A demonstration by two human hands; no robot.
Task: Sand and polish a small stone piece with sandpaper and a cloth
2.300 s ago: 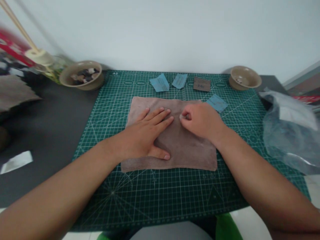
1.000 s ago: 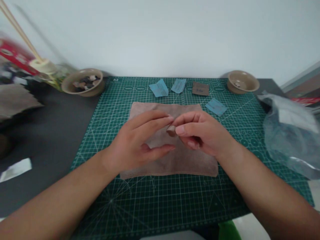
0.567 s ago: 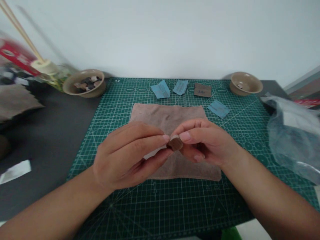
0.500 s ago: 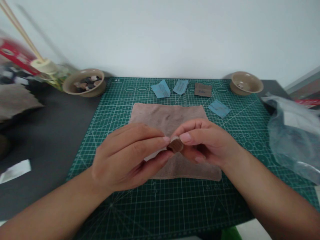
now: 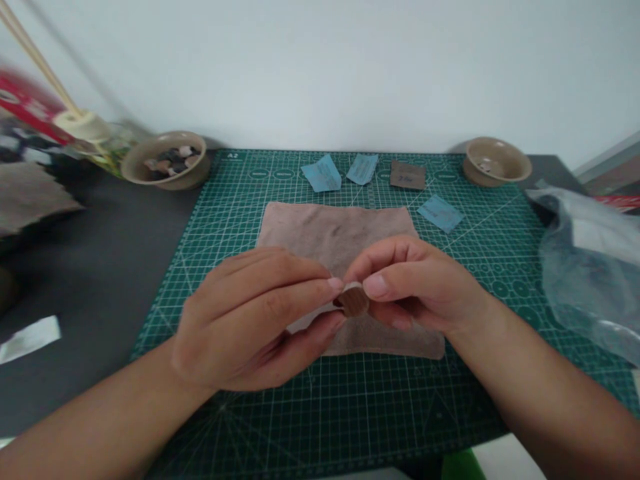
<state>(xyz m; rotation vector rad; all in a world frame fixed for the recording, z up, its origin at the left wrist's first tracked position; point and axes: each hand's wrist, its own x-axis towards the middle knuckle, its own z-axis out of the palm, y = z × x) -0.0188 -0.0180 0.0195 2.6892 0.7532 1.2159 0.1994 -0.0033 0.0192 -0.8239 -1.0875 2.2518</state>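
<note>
Above a pinkish-brown cloth (image 5: pixel 335 223), both my hands meet at a small brown stone-like piece (image 5: pixel 356 301) with fine stripes and a pale upper rim. The fingertips and thumb of my left hand (image 5: pixel 260 313) close on its left side. My right hand (image 5: pixel 415 283) pinches its right side between thumb and bent fingers. Something pale and flat (image 5: pixel 305 321) shows below the left fingers; what it is I cannot make out. The fingers hide much of the striped piece.
A green cutting mat (image 5: pixel 240 220) lies under the cloth. Behind are blue paper pieces (image 5: pixel 323 175) and a brown one (image 5: pixel 407 175). A bowl of stones (image 5: pixel 203 170) stands left, another bowl (image 5: pixel 520 175) right, near a clear plastic bag (image 5: pixel 585 267). A reed diffuser (image 5: pixel 87 127) stands far left.
The striped piece has turned slightly, so more of its brown face shows, and it sits a little lower. My left hand has shifted slightly left. The camera view has tilted a bit.
</note>
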